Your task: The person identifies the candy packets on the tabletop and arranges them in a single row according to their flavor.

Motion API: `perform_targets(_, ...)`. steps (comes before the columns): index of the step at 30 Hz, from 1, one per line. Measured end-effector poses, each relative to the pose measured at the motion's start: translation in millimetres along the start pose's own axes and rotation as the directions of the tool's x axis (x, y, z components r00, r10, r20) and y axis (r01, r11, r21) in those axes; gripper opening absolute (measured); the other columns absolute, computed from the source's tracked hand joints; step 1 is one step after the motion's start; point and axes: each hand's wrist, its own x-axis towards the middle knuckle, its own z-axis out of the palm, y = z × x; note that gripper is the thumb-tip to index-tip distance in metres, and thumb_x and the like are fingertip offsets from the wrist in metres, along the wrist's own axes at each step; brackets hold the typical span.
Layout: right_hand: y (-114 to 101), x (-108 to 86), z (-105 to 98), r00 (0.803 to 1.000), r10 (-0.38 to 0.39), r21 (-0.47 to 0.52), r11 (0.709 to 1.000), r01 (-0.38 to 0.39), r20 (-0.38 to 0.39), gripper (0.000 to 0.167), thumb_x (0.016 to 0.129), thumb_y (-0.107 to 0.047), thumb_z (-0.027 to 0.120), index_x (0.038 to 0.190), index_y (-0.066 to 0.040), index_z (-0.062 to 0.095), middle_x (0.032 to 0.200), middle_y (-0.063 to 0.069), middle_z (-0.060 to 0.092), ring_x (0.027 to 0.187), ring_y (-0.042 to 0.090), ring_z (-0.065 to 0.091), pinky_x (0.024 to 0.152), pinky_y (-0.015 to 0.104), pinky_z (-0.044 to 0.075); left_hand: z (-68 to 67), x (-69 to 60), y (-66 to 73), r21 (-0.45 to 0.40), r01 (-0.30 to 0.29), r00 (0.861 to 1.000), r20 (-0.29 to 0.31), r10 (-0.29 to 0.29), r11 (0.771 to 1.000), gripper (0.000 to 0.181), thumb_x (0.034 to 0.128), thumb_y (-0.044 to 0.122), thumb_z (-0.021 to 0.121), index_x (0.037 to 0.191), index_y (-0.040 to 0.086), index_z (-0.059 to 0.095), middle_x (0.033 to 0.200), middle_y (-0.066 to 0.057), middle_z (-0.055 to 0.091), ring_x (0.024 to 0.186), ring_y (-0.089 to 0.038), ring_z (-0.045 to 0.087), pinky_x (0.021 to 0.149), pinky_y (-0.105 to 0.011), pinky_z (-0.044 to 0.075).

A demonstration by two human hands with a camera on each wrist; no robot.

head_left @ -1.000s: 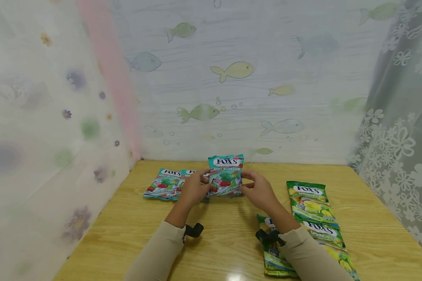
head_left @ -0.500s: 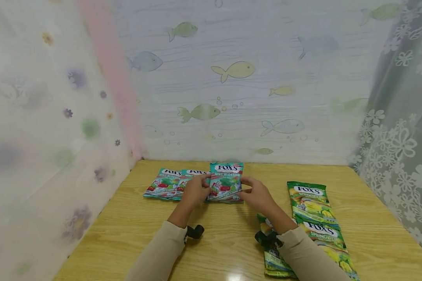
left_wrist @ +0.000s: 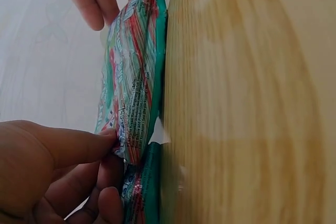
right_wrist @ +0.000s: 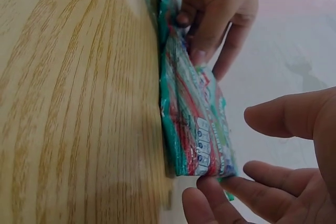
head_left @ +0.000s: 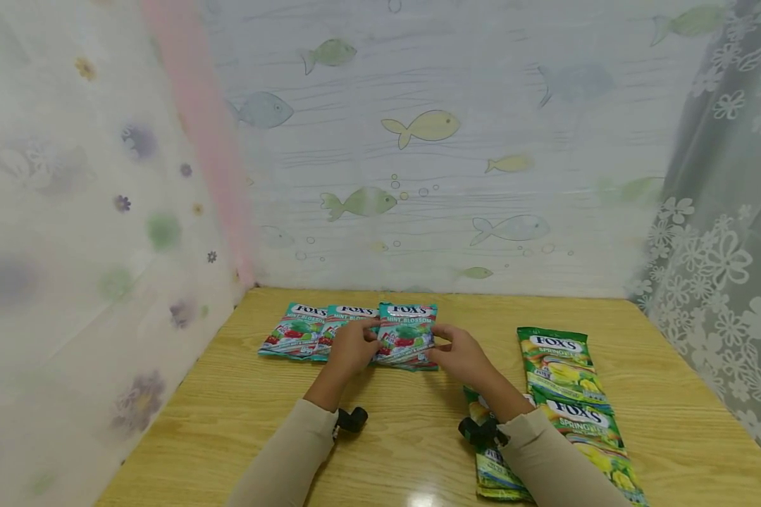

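A teal mint candy packet (head_left: 407, 336) lies at the right end of a row of three, its left edge beside the middle packet (head_left: 337, 325). My left hand (head_left: 354, 346) pinches its left edge between thumb and fingers, as the left wrist view shows on the packet (left_wrist: 131, 72) near the left hand (left_wrist: 63, 171). At the other edge is my right hand (head_left: 461, 355). In the right wrist view the right hand (right_wrist: 294, 156) has its thumb lifted off the packet (right_wrist: 191, 114), with fingertips touching the end from below.
The leftmost teal packet (head_left: 296, 331) lies at the row's far end. Several green and yellow packets lie on the right of the wooden table (head_left: 228, 422): one at the back (head_left: 561, 366), others nearer (head_left: 586, 429), partly under the right forearm (head_left: 554, 458). A patterned sheet (head_left: 450, 211) stands behind.
The held packet has come down and tilted back to lie on the table at the row's right end. Both hands lowered slightly with it; the right thumb has come away.
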Motion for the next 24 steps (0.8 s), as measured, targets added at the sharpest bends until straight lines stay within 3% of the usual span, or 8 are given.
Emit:
perform_targets(9,0.0,-1.3,0.2,1.0,0.006,-0.005,1.0,-0.006,0.028,0.06,0.103,-0.015,0.061,0.158,-0.005,0.041,0.164,0.018,0.039,0.136,0.04,0.056,0.085,0.038,0.059,-0.1,-1.2,-2.8,-0.009,0.007,1.0,-0.02,-0.007,1.0,0.033,0.0961,0.018,0.076,0.128,0.014,0.075,0.106,-0.005,0.078,0.091,-0.02,0.072,0.074,-0.038,0.061)
perform_targets(17,1.5,-0.1,1.2,0.999,0.029,-0.038,0.999,-0.027,0.039,0.06,0.102,-0.016,0.064,0.157,-0.004,0.042,0.163,0.018,0.04,0.137,0.04,0.055,0.09,0.043,0.06,-1.2,-2.4,-0.9,-0.047,0.022,0.999,-0.022,-0.024,0.999,0.027,0.0946,0.018,0.078,0.12,0.01,0.077,0.107,-0.007,0.078,0.088,-0.02,0.072,0.069,-0.035,0.06)
perform_targets(24,3.3,1.8,2.4,0.998,0.053,-0.047,0.998,-0.051,0.036,0.059,0.101,-0.016,0.065,0.156,-0.005,0.045,0.163,0.017,0.041,0.138,0.04,0.054,0.08,0.037,0.058,-3.1,-3.8,1.0,-0.005,0.0,1.0,-0.005,0.0,1.0,0.023,0.0938,0.019,0.079,0.116,0.011,0.08,0.109,-0.007,0.077,0.091,-0.022,0.071,0.073,-0.038,0.06)
